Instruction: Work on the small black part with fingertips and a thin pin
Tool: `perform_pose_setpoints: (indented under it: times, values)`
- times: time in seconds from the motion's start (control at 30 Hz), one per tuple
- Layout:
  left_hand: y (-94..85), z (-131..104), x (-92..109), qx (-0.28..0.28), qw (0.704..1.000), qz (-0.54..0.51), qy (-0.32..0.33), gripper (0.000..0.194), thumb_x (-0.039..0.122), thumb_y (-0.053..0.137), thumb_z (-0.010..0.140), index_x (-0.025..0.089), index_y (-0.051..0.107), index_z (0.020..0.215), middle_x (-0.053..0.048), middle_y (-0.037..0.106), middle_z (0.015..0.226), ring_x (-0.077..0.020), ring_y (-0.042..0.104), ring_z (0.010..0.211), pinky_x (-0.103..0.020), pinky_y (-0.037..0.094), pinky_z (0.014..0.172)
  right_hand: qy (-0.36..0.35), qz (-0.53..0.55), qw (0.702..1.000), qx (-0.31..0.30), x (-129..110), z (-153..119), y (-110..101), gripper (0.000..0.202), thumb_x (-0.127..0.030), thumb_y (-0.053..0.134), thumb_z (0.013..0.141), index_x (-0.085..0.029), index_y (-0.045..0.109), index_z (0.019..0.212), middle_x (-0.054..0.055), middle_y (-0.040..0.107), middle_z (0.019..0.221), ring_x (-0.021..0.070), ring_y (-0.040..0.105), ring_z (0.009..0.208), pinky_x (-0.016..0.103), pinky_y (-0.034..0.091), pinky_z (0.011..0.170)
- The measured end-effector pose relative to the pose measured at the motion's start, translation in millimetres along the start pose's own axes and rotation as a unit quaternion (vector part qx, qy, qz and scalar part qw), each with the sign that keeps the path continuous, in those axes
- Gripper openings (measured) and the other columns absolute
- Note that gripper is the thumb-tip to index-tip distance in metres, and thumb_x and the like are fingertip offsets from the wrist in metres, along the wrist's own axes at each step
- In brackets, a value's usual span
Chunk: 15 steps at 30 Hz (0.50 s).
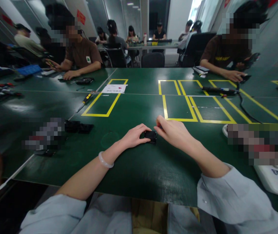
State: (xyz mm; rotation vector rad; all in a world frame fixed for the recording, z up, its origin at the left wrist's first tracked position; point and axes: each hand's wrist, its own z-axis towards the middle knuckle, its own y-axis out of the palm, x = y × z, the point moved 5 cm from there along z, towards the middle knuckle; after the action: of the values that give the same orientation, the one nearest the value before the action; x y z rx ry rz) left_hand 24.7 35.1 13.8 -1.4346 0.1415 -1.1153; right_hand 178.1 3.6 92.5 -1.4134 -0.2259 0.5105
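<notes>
A small black box-like part rests on the green table in front of me. My left hand grips it from the left, thumb on the near side and fingers on the far side. Just to the right of the part is my right hand, raised a little, with its fingers curled together in a pinch. Whatever those fingertips may hold is too small or too hidden to make out.
Yellow tape outlines mark the green table. A yellow-and-black screwdriver and a paper sheet lie left of centre. Black parts lie at left, a white device at right. Two co-workers sit across.
</notes>
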Motion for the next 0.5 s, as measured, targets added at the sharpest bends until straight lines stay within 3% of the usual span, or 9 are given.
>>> perform_pose_setpoints:
  times: [0.3,0.5]
  values:
    - [-0.2,0.7,0.6,-0.007,1.000,0.003,-0.001,0.033,0.039,0.061,0.084,0.022,0.055,0.112,-0.004,0.056,0.105,-0.0208,0.057,0.097,-0.034,0.047,0.086,-0.003,0.010,1.000,-0.001,0.5,-1.3,0.6,0.016,-0.026,0.036,0.092,-0.020,0.044,0.104,0.002,0.066,0.078,0.0163,0.060,0.064,0.024,0.023,0.051]
    - [0.1,0.4,-0.1,-0.002,1.000,0.000,-0.003,0.035,0.038,0.062,0.083,0.023,0.055,0.113,-0.004,0.056,0.105,-0.0209,0.057,0.097,-0.034,0.047,0.086,-0.004,-0.013,1.000,-0.008,0.7,-0.6,2.1,0.020,-0.035,0.035,0.094,-0.021,0.047,0.100,0.003,0.066,0.076,0.0171,0.060,0.065,0.025,0.022,0.051]
